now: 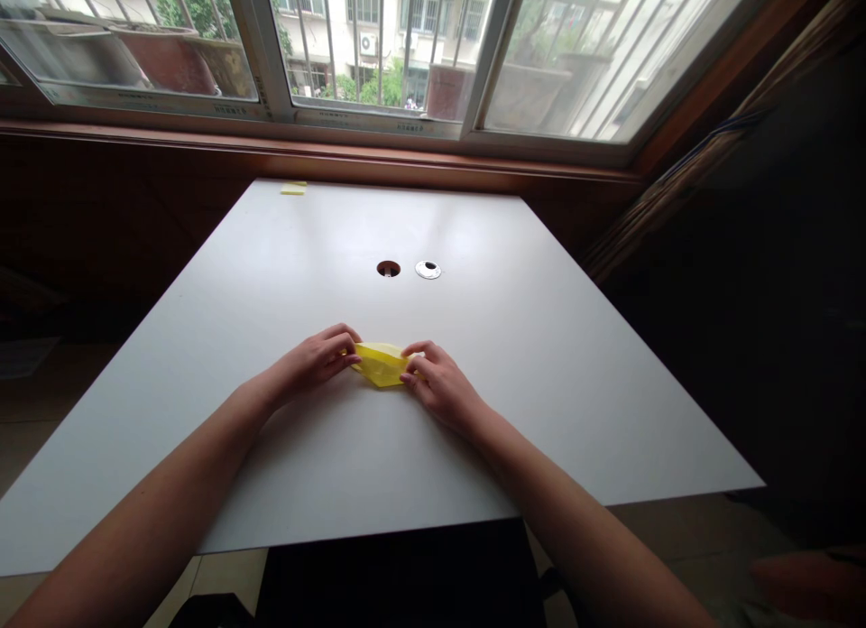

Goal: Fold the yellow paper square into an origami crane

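A piece of yellow paper [380, 370] is held up near the middle of the white table [379, 475], gripped at both ends. Take that paper as the centre of a clock, with twelve towards the window [488, 60]. The left hand [319, 357] sits at nine o'clock, thumb and fingers pinched narrow on the paper's near-left end. The right hand [438, 383] is at three o'clock — also closed to a narrow pinch, on the opposite end. The paper looks folded: a paler strip shows along its top edge, and its lower edge comes down to a blunt point at six. Whether that point touches the table, I cannot tell.

Bare forearms come in from eight o'clock and four o'clock, over the table's near edge. At twelve, well apart from the fingers, a round hole [388, 269] opens in the tabletop; a round white cap [424, 273] with a dark opening lies just beside it, at about one o'clock. A small yellow strip [293, 189] rests at eleven, by the far edge of the table.

Beyond that edge runs a reddish-brown sill [406, 168] — the window stands above it. Through the glass, between ten and eleven, a reddish plant pot [166, 61] shows, with bars behind it.
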Motion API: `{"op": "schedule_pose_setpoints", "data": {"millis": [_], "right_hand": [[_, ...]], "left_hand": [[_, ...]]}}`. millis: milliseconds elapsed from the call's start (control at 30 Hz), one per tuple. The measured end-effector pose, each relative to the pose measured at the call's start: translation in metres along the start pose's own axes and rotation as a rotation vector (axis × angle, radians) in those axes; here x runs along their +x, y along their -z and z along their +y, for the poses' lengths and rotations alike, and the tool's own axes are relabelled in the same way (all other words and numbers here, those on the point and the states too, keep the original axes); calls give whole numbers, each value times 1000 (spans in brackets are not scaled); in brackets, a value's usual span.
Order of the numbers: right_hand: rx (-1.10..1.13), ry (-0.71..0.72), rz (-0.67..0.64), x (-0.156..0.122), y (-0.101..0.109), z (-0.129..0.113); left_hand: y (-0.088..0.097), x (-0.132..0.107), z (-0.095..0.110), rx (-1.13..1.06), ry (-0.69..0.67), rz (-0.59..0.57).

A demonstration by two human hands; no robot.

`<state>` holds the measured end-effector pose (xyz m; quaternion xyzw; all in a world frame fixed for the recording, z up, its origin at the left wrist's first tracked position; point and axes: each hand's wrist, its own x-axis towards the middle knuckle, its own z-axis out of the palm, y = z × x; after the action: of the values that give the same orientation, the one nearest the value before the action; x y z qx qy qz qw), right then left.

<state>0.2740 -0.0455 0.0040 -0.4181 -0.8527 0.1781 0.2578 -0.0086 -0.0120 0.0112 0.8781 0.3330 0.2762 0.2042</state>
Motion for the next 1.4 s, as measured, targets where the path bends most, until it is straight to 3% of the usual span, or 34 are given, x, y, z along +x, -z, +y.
{"op": "schedule_pose_setpoints", "data": {"millis": [133,300,467,667,900,1133,1400], "right_hand": [[15,4,3,0,0,1],[43,18,32,-2,-1,2],[54,25,65,-3,-2,2],[-51,12,112,-4,-1,2],[-281,6,56,-9,0,-2],[-266,81,11,-9,-4,0],[-256,133,-46,-10,0,-1]], "left_hand": [[-4,-2,-3,-36,14,85],[-6,-2,-4,-36,-71,145],[-3,-1,-3,74,-100,80],[-5,-1,-2,38,-68,54],[-6,-2,3,61,-78,-14],[-9,-4,-2,180,-73,-1],[-9,-7,0,262,-132,-97]]}}
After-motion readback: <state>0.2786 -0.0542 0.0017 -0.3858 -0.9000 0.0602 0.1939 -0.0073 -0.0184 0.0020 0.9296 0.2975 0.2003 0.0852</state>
